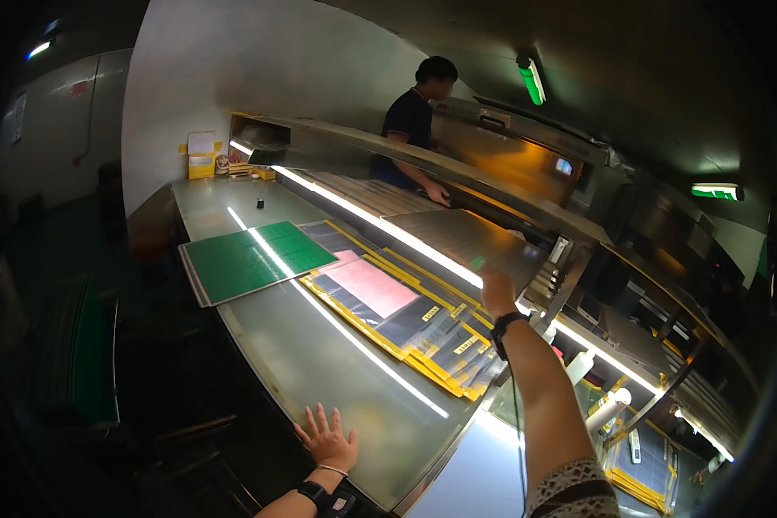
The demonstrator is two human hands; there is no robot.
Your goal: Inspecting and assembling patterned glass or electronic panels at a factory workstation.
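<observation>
My left hand [328, 442] lies with fingers spread on the near edge of the pale glass-like worktop [319, 375], holding nothing. Reaching forward and right, my right hand [497, 295] is raised beside the long light strip, with its fingers curled in. Whether anything is between those fingers is too small to tell; a small green spot shows just beyond them. To the left of that hand lie overlapping dark clear sheets with yellow taped edges [380, 341], with a pink sheet [373, 287] among them. A green panel [255, 261] rests further left, on top of another board.
A long lit shelf [380, 226] runs along the worktop's far side. Behind it a person [408, 121] stands, one hand lowered. White bottles [609, 410] and more yellow-edged sheets [643, 470] are at the right. A small black object [260, 204] and a yellow box [201, 164] sit far left.
</observation>
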